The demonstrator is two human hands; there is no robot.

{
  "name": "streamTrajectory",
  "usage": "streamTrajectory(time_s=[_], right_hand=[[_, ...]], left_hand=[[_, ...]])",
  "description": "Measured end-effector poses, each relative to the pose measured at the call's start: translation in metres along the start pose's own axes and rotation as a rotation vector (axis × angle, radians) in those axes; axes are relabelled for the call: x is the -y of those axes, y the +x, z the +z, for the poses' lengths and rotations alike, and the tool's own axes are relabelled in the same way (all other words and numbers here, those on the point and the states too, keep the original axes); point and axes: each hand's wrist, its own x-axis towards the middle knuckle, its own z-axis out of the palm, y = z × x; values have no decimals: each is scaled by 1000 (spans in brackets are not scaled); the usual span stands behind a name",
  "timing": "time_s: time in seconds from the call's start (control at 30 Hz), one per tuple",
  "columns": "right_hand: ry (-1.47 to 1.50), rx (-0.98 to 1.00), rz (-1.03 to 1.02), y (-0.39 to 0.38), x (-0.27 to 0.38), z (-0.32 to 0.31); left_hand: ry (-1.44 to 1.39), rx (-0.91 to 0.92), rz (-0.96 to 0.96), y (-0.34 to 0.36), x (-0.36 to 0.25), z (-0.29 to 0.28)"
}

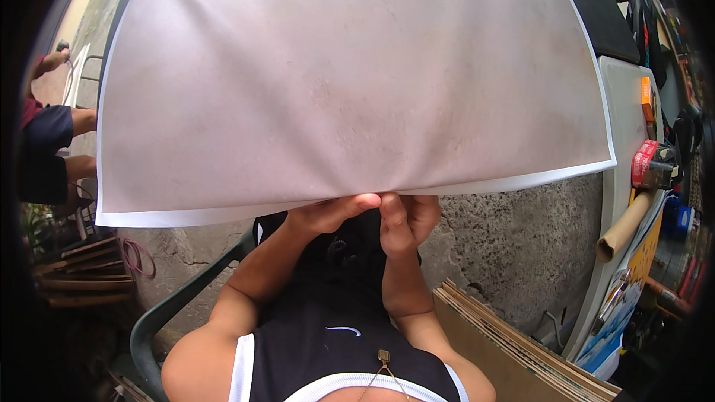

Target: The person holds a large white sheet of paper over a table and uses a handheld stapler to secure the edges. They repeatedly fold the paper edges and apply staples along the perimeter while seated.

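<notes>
A large pale pinkish-grey sheet [357, 82] with a white border spans most of the upper view, with soft creases fanning from its near edge and faint mottled marks. Both hands are at the middle of that near edge, close together. My left hand [335, 212] is closed on the edge, its thumb tip just under the border and its other fingers mostly hidden. Beside it, my right hand [406, 219] grips the same edge with thumb and fingers bent. A dark board [611, 22] shows behind the sheet at the right.
Another person's legs [56, 149] are at left, near wooden slats [82, 272] and a coiled hose [138, 257]. At right stands a light table [620, 82] with small boxes [644, 164] and a cardboard tube [622, 227]. Stacked boards [506, 335] lean below; a green chair arm [171, 305] is beside me.
</notes>
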Motion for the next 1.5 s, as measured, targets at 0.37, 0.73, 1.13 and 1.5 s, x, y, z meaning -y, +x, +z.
streamTrajectory(time_s=[0.37,0.73,1.13,1.5], right_hand=[[-14,-42,17,-6,-8,-6],[-79,-4,48,-8,-7,-9],[-567,374,171,-7,118,-76],[-1772,-921,-113,44,333,-310]], left_hand=[[-384,-125,-300,27,-25,8],[-239,-83,-137,25,-17,12],[353,-17,395,9,30,13],[193,120,289,-2,94,-41]])
